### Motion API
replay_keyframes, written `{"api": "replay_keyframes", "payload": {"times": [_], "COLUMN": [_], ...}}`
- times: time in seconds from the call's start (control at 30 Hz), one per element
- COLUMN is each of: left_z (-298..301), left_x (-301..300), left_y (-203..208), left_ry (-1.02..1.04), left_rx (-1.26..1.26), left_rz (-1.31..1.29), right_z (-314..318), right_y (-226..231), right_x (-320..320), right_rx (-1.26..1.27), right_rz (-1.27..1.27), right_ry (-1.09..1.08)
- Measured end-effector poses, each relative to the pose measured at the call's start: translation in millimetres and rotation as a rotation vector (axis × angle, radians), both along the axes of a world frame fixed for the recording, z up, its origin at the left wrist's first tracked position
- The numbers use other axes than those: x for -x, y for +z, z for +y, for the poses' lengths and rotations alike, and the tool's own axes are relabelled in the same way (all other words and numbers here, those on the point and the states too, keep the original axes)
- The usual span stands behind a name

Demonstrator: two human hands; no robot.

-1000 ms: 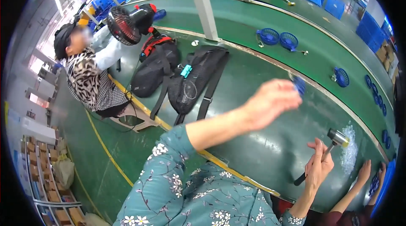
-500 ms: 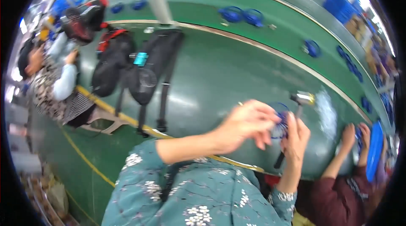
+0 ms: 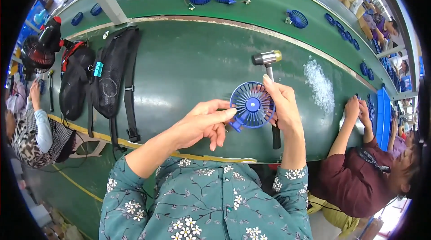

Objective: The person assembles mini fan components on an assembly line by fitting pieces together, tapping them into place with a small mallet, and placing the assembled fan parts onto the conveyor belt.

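The left hand [image 3: 202, 123] is partly open, with its thumb and forefinger at the left rim of the round blue fan part [image 3: 252, 104] and its other fingers loosely bent below, while the right hand [image 3: 286, 107] is curved around the right rim, its thumb lying near the top. The fan part is thus between the two hands, above the green bench [image 3: 193, 64], with its slotted side upward. Behind the right hand passes the handle of a hammer [image 3: 267, 57], whose head appears just beyond the fingers, but I cannot tell if this hand also grips it.
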State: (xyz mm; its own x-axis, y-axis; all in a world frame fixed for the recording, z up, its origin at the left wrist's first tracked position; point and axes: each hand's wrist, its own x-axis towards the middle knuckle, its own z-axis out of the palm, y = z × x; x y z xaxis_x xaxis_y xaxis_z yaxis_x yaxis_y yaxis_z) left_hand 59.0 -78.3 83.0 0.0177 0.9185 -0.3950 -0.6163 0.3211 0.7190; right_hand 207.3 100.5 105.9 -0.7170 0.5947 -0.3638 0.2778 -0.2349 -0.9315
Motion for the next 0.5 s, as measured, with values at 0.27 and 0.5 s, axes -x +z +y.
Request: {"api": "replay_keyframes", "payload": {"times": [0.27, 0.5], "left_z": [13, 15], "left_x": [-15, -24], "left_y": [0, -3], "left_ry": [-0.108, -0.065], "left_rx": [0.0, 0.042], "left_rz": [-0.157, -0.291], "right_z": [6, 14], "right_y": [4, 2], "right_x": [12, 19], "right_rx": [0.023, 0.027], "right_rz": [-0.078, -0.143], "right_ry": [0.107, 0.216]}}
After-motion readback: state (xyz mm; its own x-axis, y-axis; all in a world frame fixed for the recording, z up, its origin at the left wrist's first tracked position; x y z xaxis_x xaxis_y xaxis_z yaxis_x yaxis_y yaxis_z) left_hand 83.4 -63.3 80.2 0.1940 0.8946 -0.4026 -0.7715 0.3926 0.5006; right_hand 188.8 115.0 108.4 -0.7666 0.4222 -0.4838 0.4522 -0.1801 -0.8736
